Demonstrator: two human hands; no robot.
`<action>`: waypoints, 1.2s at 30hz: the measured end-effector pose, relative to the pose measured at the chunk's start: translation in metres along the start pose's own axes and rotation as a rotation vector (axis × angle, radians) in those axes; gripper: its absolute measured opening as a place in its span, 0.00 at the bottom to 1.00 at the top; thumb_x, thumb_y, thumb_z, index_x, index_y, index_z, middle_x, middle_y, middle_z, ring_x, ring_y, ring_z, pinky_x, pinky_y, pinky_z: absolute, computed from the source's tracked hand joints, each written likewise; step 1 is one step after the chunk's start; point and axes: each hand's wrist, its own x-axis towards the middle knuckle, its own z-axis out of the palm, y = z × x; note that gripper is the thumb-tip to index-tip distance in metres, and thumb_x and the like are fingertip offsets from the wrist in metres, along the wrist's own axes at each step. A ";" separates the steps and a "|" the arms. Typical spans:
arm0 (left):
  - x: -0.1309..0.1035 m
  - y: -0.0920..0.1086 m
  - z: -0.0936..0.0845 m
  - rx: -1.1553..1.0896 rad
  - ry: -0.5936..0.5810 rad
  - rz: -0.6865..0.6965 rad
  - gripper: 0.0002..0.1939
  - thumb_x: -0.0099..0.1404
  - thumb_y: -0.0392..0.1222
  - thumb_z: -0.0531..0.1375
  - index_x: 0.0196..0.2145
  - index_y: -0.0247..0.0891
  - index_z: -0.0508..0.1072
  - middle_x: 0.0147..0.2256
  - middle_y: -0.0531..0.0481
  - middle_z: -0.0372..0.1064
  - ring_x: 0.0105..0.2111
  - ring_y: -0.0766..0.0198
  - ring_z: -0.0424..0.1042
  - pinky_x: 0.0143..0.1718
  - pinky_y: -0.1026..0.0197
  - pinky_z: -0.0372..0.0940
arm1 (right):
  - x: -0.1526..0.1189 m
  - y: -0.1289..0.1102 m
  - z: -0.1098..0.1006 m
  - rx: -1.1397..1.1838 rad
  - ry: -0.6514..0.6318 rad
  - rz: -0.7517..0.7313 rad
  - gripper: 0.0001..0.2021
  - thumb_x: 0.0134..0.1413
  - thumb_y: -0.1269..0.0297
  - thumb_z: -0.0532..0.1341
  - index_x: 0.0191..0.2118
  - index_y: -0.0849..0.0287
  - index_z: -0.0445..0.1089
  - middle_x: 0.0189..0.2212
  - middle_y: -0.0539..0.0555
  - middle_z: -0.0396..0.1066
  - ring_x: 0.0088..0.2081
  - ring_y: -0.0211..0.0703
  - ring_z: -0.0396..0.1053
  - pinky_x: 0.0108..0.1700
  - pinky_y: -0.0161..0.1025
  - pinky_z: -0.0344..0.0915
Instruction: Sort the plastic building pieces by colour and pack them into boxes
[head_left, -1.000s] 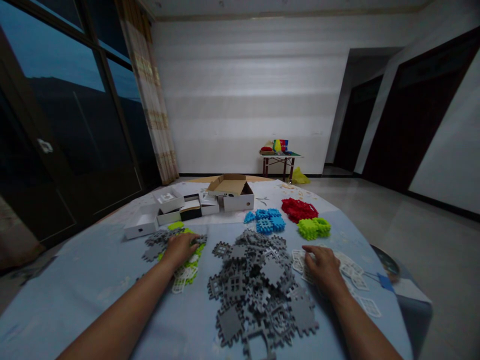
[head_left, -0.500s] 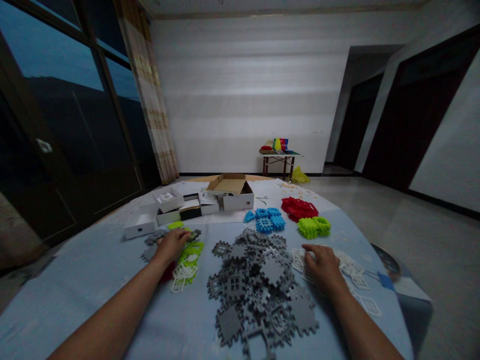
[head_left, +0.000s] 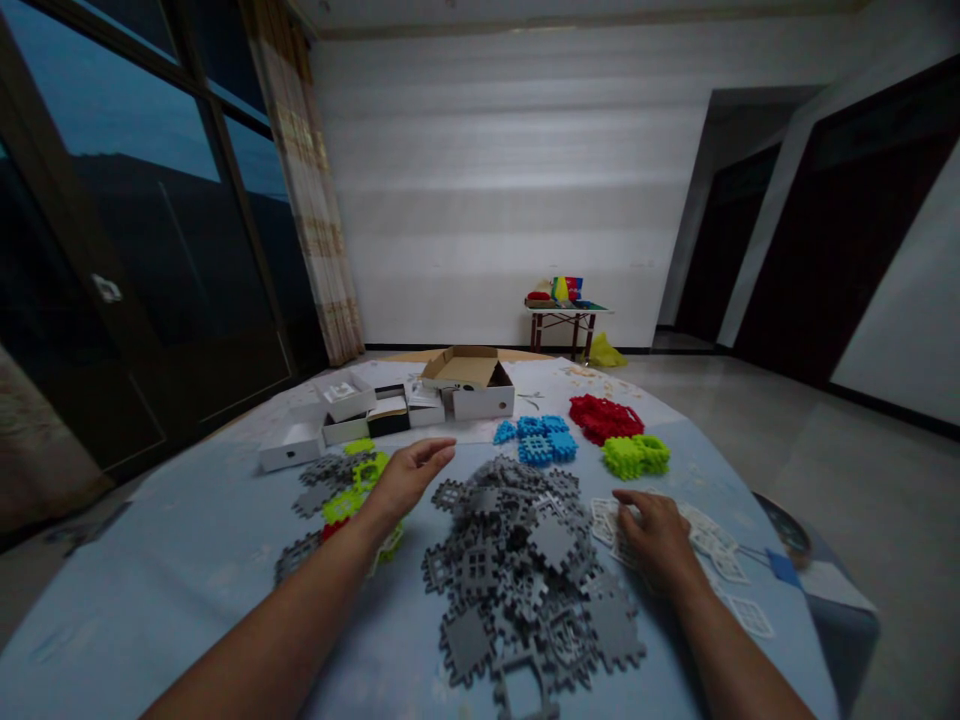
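Observation:
My left hand (head_left: 411, 478) is over the table, its fingers apart and nothing seen in them, just left of a big heap of grey toothed pieces (head_left: 517, 570). Under and beside the left forearm lie lime green pieces (head_left: 367, 472), grey pieces (head_left: 319, 485) and a bit of red. My right hand (head_left: 656, 530) rests at the white lattice pieces (head_left: 712, 540) right of the heap, fingers spread, holding nothing that shows. Behind the heap are blue pieces (head_left: 536, 445), red pieces (head_left: 604, 418) and a second lime green group (head_left: 636, 456).
Open white boxes (head_left: 292, 447) and a larger cardboard-lidded box (head_left: 484, 403) stand at the back left of the round table (head_left: 187, 560). A stool (head_left: 840, 600) is beside its right edge. A small table (head_left: 570, 310) stands by the wall.
My left hand has moved right, from the left-hand pieces toward the grey heap, and its fingers have parted. My right hand has stayed among the white pieces. The whole view has shifted slightly.

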 end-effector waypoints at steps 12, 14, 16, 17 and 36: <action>-0.013 -0.046 -0.035 0.425 -0.033 -0.043 0.13 0.46 0.49 0.61 0.28 0.42 0.79 0.36 0.42 0.76 0.44 0.45 0.69 0.51 0.46 0.52 | 0.001 -0.004 -0.002 0.030 -0.021 0.011 0.17 0.52 0.63 0.51 0.44 0.55 0.73 0.42 0.56 0.72 0.49 0.53 0.63 0.48 0.52 0.56; -0.014 -0.049 -0.033 0.466 -0.036 -0.062 0.10 0.43 0.46 0.63 0.26 0.44 0.79 0.35 0.43 0.77 0.44 0.44 0.69 0.51 0.47 0.51 | 0.000 -0.005 -0.002 0.026 -0.016 0.013 0.16 0.52 0.63 0.52 0.43 0.55 0.73 0.42 0.56 0.72 0.49 0.53 0.63 0.48 0.51 0.56; -0.014 -0.051 -0.030 0.484 -0.027 -0.080 0.09 0.39 0.43 0.64 0.24 0.44 0.78 0.32 0.44 0.77 0.42 0.45 0.69 0.50 0.47 0.52 | 0.000 -0.005 -0.002 0.019 -0.006 0.009 0.16 0.52 0.64 0.52 0.43 0.54 0.73 0.42 0.56 0.73 0.48 0.52 0.64 0.48 0.51 0.57; -0.014 -0.052 -0.029 0.484 -0.020 -0.086 0.08 0.38 0.42 0.64 0.22 0.44 0.78 0.31 0.45 0.77 0.41 0.45 0.70 0.50 0.47 0.52 | -0.001 -0.005 -0.001 0.017 -0.001 0.005 0.16 0.52 0.64 0.52 0.43 0.54 0.73 0.42 0.56 0.73 0.48 0.52 0.64 0.47 0.50 0.57; -0.031 -0.022 -0.028 -0.287 0.209 -0.283 0.29 0.41 0.63 0.63 0.31 0.34 0.75 0.24 0.50 0.71 0.21 0.68 0.64 0.24 0.64 0.60 | -0.005 -0.027 -0.008 0.111 0.059 -0.123 0.14 0.53 0.63 0.54 0.42 0.56 0.72 0.40 0.55 0.73 0.46 0.50 0.63 0.48 0.49 0.55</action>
